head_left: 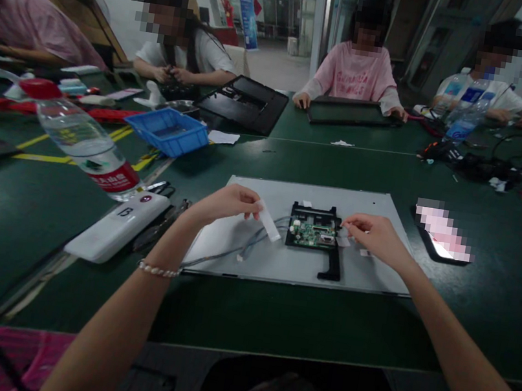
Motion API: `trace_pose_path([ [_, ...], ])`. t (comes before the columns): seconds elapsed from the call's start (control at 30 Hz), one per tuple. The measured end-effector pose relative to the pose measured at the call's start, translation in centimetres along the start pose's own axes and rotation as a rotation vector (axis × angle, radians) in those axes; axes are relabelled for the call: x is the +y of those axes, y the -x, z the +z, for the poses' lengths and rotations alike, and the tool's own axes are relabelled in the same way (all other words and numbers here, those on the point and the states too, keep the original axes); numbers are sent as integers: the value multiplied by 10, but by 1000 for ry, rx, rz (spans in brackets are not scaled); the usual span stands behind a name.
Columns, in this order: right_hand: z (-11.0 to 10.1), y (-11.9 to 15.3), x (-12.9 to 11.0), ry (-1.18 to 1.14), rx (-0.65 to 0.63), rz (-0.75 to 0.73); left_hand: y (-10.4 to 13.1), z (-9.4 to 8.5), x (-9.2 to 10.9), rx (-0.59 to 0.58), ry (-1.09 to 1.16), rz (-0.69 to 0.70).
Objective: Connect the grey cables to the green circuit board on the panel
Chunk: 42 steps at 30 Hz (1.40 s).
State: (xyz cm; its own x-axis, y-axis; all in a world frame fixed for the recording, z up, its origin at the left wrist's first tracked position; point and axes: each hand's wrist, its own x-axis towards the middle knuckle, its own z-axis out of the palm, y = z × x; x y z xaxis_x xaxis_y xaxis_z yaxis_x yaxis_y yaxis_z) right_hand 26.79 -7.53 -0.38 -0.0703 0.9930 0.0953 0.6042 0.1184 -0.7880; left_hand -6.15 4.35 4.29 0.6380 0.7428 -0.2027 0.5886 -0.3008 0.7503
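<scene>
A flat light-grey panel [226,259] lies before me on the green table. On it sits a black plastic bracket [331,265] carrying a green circuit board [311,234]. My left hand [234,206] pinches one end of a white strip [268,223], which slants down over the panel, left of the board. Grey cables [254,239] run from the board's left side towards the panel's lower left. At the bracket's right edge, my right hand [364,229] has its fingers pinched together; whatever they hold is too small to make out. Small pale tape pieces [343,241] lie just below those fingers.
A phone [446,236] lies right of the panel. To the left are a white power bank [116,229], a tilted-looking water bottle [87,143] and a blue basket [167,132]. Across the table, people sit with a black frame [351,114] and a black cover [243,102].
</scene>
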Motion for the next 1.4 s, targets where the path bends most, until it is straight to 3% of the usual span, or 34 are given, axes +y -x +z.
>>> trace_pose_path([
  [0.1,0,0,-1,6,-4,-4,-3,5,-4,-67,11,-79],
  [0.2,-1,1,-2,26,-9,-7,-5,6,-8,-58,-62,-131],
  [0.3,-1,1,-5,35,-11,-1,-4,4,-5,75,-188,-128],
  [0.37,-1,1,-6,34,-11,2,-1,3,2,225,-231,-51],
  [0.43,-1,1,-7,32,-16,1,3,3,11,302,-253,72],
  [0.6,0,1,-5,47,-24,6,7,11,24,88,-465,251],
  [0.73,-1,0,-3,76,4,-28,2,20,14,-6,-612,258],
  [0.9,-6,-1,2,172,62,-74,-4,25,5,-114,-636,194],
  [1.17,-5,2,5,137,-119,-32,-7,26,4,-123,-689,229],
  [1.4,-2,2,-2,146,-96,-36,-6,26,6,-118,-637,250],
])
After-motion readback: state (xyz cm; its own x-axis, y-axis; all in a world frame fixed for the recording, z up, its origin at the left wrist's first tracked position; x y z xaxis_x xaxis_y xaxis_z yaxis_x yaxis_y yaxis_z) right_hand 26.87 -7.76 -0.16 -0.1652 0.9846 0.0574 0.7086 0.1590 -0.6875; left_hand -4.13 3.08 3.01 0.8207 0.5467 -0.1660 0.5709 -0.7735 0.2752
